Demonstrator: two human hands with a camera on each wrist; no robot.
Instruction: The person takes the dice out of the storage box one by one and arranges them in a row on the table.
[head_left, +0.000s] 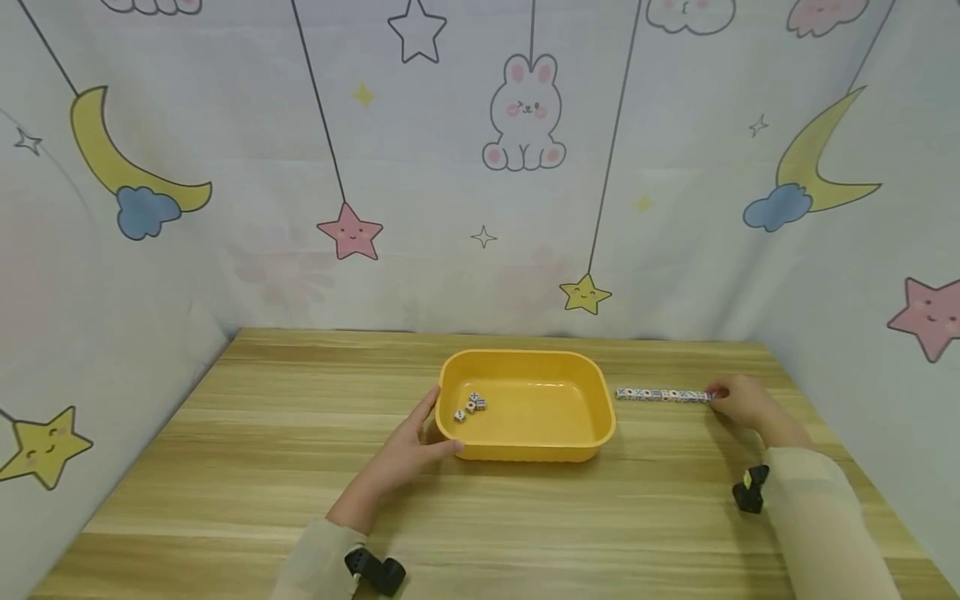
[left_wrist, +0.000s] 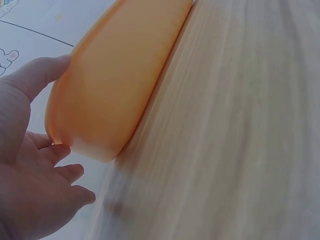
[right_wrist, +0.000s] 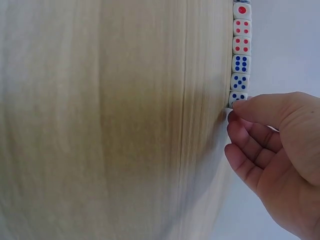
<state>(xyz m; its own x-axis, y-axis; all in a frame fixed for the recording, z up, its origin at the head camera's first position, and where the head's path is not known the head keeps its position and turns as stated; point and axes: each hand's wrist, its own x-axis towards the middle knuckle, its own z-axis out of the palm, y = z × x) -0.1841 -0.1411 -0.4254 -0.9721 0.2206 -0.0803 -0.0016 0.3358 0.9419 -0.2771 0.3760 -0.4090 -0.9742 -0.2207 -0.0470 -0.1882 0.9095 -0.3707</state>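
While spread left grip [head_left: 403,452] touches tub [head_left: 532,452] with four dice [head_left: 471,407], right [head_left: 742,400] pinches another die [right_wrist: 237,97].

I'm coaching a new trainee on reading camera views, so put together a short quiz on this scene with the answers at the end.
1. Which of the person's hands touches the yellow plastic tray?

2. True or false: the row of dice lies to the right of the tray, while loose dice lie inside it.

3. In the right wrist view, what colour are the visible pips on the end die pinched by the right hand?
A) red
B) blue
C) green

Key:
1. The left hand, at the tray's left end.
2. True.
3. B.
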